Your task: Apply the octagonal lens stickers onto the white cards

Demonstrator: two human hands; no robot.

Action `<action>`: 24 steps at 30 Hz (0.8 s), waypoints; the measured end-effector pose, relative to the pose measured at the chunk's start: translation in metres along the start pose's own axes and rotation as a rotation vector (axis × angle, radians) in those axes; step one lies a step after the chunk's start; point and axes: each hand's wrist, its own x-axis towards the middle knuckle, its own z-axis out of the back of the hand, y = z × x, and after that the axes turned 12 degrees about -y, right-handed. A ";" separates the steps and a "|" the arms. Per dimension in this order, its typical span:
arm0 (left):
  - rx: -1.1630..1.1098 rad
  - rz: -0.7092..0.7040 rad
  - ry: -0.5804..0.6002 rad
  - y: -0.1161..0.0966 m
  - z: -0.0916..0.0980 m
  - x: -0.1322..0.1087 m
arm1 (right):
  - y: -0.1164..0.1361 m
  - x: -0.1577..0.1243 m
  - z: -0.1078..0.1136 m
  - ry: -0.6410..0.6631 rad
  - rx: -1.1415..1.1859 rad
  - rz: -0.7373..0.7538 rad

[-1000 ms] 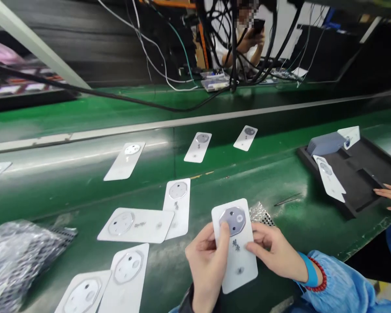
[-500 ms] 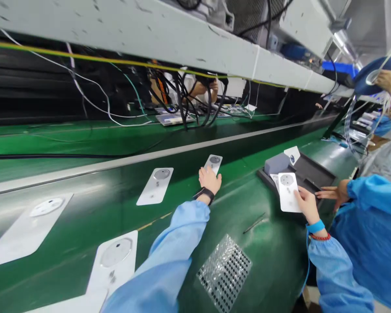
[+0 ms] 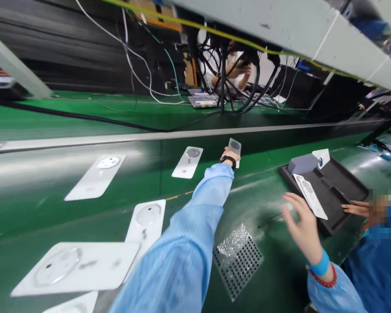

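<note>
My left arm stretches across the green belt, and my left hand point(image 3: 230, 155) grips the end of a white card point(image 3: 235, 147) with a grey disc. Several similar white cards with round or octagonal discs lie on the belt, including one point(image 3: 186, 162) close to my left hand and others point(image 3: 96, 177) point(image 3: 146, 221) point(image 3: 74, 266) nearer me. My right hand point(image 3: 302, 227) hangs open and empty above the belt, just left of a black foam tray point(image 3: 337, 202). In that tray lies another white card point(image 3: 309, 196), near a grey stack of cards point(image 3: 301, 164).
A co-worker's hand point(image 3: 355, 209) rests on the tray's right side. Bubble wrap on a perforated sheet point(image 3: 237, 261) and tweezers point(image 3: 270, 221) lie on the belt. Black cables point(image 3: 223, 74) hang beyond a metal rail point(image 3: 182, 135), where a person point(image 3: 228, 65) sits.
My right hand has let go of its white card, which now lies in the tray. My left hand has moved farther across the belt and now grips a card there.
</note>
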 end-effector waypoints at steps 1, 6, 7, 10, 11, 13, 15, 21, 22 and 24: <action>-0.022 -0.017 0.028 0.003 0.008 -0.002 | 0.019 -0.008 -0.014 0.134 0.073 0.083; -0.109 -0.101 0.033 0.055 0.071 -0.059 | 0.061 -0.047 -0.068 0.645 0.234 0.353; -0.116 -0.110 0.015 0.072 0.086 -0.081 | 0.061 -0.052 -0.073 0.645 0.248 0.351; -0.262 -0.105 -0.064 0.123 0.124 -0.157 | 0.059 -0.055 -0.074 0.571 0.333 0.278; -0.289 -0.001 -0.077 0.136 0.131 -0.182 | 0.059 -0.053 -0.072 0.552 0.383 0.243; -0.284 0.086 -0.034 0.153 0.136 -0.225 | 0.063 -0.046 -0.065 0.546 0.491 0.159; -0.320 0.138 0.023 0.156 0.131 -0.256 | 0.068 -0.038 -0.058 0.568 0.569 0.097; -0.573 0.376 0.086 0.141 0.104 -0.281 | 0.084 -0.031 -0.049 0.628 0.454 0.220; -0.584 0.376 0.080 0.141 0.101 -0.282 | 0.087 -0.032 -0.049 0.598 0.432 0.231; -0.621 0.378 0.073 0.144 0.097 -0.282 | 0.094 -0.035 -0.051 0.524 0.473 0.214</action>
